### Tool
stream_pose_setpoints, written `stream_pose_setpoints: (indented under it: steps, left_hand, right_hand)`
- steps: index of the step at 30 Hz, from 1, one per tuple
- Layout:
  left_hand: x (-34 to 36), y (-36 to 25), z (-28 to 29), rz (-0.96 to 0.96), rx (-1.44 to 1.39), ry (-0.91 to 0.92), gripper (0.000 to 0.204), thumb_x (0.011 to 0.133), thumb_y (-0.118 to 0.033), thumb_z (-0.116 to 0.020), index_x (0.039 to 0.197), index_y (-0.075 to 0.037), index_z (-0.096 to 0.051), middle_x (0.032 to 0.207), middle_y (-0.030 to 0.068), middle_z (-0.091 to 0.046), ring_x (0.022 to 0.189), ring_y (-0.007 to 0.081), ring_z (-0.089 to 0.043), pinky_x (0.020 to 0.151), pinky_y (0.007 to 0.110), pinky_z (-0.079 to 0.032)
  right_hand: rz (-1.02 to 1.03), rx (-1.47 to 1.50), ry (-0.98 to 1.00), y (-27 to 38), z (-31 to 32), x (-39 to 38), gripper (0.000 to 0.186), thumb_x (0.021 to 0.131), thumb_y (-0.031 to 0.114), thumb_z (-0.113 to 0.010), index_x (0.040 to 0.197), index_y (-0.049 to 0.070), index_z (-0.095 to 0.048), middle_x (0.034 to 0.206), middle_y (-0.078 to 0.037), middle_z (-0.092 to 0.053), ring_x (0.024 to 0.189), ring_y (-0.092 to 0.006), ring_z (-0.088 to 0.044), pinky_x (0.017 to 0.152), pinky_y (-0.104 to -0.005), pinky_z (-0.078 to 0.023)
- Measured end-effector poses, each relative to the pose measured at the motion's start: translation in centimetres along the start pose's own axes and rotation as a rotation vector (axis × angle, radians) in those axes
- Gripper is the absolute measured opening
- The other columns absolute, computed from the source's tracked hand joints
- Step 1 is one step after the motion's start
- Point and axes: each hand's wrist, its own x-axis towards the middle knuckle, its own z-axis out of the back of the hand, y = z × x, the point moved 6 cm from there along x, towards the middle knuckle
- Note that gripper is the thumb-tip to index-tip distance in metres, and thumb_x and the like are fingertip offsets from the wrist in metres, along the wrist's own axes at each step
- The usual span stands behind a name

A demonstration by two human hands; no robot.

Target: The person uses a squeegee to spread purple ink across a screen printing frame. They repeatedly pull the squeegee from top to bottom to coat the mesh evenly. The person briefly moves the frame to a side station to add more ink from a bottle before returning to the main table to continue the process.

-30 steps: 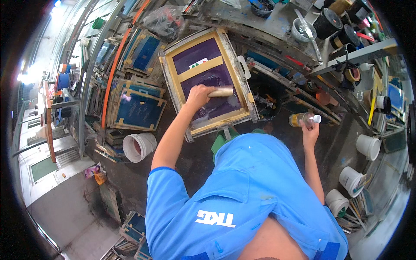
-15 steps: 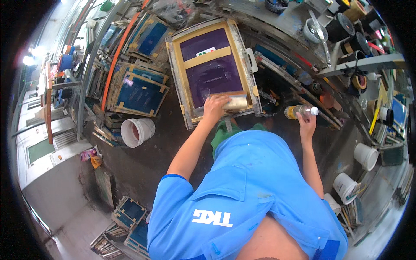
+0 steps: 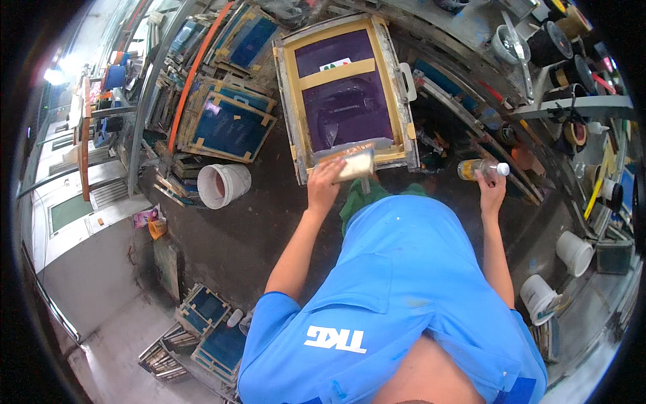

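A wooden-framed printing screen with dark purple mesh and tan tape along its inner edges stands before me. My left hand is closed on a squeegee with a pale handle and a translucent brownish blade. It is over the near end of the screen; whether the blade touches the frame I cannot tell. Out to the right, my right hand grips a clear plastic bottle with a yellowish label and a white cap. The bottle lies nearly level, its cap pointing right.
Stacked screens lean at the left beside a white bucket. More white buckets stand at the right. A metal bench at the back right carries tubs and a spatula. A bottle-side rack of frames runs along the right.
The squeegee has tilted and shifted slightly nearer to me, its blade now showing along the far side. My view has shifted, moving the scene rightward and up. The bottle stays in my right hand.
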Motion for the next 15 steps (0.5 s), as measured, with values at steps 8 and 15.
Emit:
stream_pose_setpoints:
  steps: [8, 15]
  left_hand:
    - [7.7, 8.8, 1.9, 0.695, 0.084, -0.188, 0.03, 0.08, -0.022, -0.067, 0.102, -0.002, -0.071, 0.091, 0.0247, -0.071, 0.088, 0.0417, -0.069, 0.08, 0.049, -0.055]
    - [10.5, 10.6, 2.6, 0.704, 0.082, -0.195, 0.034, 0.076, -0.026, -0.068, 0.101, -0.005, -0.073, 0.092, 0.0232, -0.072, 0.089, 0.0422, -0.069, 0.081, 0.05, -0.053]
  right_hand:
    - [0.052, 0.035, -0.044, 0.3, 0.6, 0.7, 0.051, 0.085, 0.02, -0.081, 0.124, -0.001, -0.055, 0.116, -0.012, -0.064, 0.104, -0.0197, -0.064, 0.091, -0.0343, -0.051]
    - [0.028, 0.128, -0.07, -1.1, 1.2, -0.7, 0.051, 0.086, 0.02, -0.08, 0.125, 0.0, -0.054, 0.117, -0.012, -0.065, 0.107, -0.0198, -0.064, 0.092, -0.0348, -0.051]
